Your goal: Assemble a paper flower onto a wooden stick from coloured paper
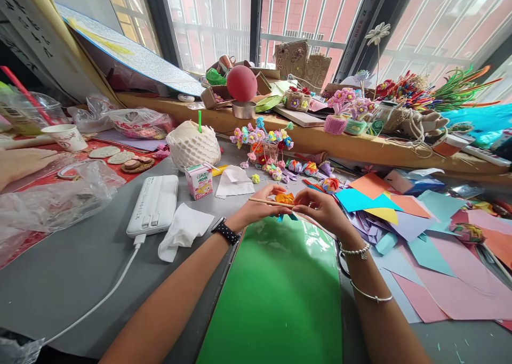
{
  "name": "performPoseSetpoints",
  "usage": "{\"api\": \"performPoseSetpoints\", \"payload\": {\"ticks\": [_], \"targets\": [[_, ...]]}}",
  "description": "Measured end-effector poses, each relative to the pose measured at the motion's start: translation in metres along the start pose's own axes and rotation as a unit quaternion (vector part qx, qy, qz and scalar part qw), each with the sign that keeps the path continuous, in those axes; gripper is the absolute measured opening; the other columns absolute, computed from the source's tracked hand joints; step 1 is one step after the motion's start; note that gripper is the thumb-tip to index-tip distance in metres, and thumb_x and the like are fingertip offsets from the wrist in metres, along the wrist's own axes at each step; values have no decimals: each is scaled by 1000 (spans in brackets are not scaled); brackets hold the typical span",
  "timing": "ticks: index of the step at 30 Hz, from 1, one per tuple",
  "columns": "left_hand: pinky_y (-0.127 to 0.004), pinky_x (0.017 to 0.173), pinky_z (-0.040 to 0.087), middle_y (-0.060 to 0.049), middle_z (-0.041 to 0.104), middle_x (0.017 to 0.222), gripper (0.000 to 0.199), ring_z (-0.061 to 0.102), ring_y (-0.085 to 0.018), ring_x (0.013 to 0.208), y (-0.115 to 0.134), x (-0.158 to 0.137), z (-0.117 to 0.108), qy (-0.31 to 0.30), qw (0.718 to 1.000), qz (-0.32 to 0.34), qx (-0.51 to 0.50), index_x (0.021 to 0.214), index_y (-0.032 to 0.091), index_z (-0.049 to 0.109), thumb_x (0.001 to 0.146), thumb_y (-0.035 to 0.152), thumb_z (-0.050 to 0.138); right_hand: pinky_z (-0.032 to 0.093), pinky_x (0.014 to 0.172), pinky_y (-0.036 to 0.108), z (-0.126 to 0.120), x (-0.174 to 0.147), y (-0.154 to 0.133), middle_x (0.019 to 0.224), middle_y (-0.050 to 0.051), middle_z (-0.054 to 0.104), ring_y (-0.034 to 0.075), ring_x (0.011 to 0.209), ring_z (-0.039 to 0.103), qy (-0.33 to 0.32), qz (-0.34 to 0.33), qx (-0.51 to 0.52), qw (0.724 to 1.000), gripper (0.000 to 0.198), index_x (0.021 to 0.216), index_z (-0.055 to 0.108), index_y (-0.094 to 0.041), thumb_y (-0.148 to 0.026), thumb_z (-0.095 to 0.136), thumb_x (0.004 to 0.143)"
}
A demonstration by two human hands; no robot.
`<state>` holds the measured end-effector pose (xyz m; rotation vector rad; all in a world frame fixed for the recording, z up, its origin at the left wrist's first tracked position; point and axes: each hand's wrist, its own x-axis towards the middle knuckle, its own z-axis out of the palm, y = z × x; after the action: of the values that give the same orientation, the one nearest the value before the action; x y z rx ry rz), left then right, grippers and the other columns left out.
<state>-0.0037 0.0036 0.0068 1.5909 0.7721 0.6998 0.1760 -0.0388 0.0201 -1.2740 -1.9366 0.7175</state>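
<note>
My left hand [262, 207] is closed around a thin wooden stick [260, 200], which points out to the left past the fingers. Between both hands shows a crumpled piece of orange paper [285, 198], with teal paper strips [286, 217] hanging just below it. My right hand [316, 208] pinches at the stick's right end, by the orange paper; its fingertips partly hide what they grip. Both hands are above the far end of a shiny green board [280, 294]. Beyond them stand a small basket of colourful flowers [266, 145] and several rolled paper flowers [310, 168].
Coloured paper sheets [452, 268] spread on the right. To the left are a white power bank [154, 204] with its cable, tissues [186, 229], a small drink box [199, 182] and a netted coconut [194, 145]. Another person's hand [24, 164] rests at far left. Crafts crowd the windowsill.
</note>
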Motion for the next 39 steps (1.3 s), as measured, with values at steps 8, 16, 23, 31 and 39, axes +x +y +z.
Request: {"api": "performPoseSetpoints", "payload": {"ticks": [8,16,23,31,39], "targets": [[-25,61,45,-8,59,95,47,57,-16,77,0,-1,-1,-27,998,-15,61,99,15,49,61,38,65,37,48,20,0,1,0,67,1,59,9,54,48,-27,24,-8,999,23,71,55,-16,-39,56,73],[-28,75,44,-8,57,108,53,55,-19,93,-4,0,-5,-77,994,-14,71,113,18,48,66,40,60,34,46,20,-2,1,4,64,0,56,8,53,44,-50,43,10,998,25,72,56,-15,-40,56,72],[-27,75,43,-10,54,113,58,54,-20,95,-3,0,-6,-92,995,-18,46,114,17,49,62,39,63,34,51,21,-5,0,3,66,1,56,9,57,46,-100,57,58,992,22,74,56,-15,-37,57,72],[-23,64,44,-5,61,90,46,56,-14,76,0,-2,-4,-104,991,-69,44,97,16,57,60,43,64,31,47,20,-1,1,4,63,0,55,8,54,42,-113,60,45,991,23,75,57,-15,-38,56,72],[-28,71,48,-6,60,96,40,57,-15,82,-5,1,-4,-71,989,-99,-87,95,17,57,64,43,61,36,46,21,11,6,9,71,2,56,9,52,45,44,24,-44,998,22,69,56,-17,-38,55,73]]}}
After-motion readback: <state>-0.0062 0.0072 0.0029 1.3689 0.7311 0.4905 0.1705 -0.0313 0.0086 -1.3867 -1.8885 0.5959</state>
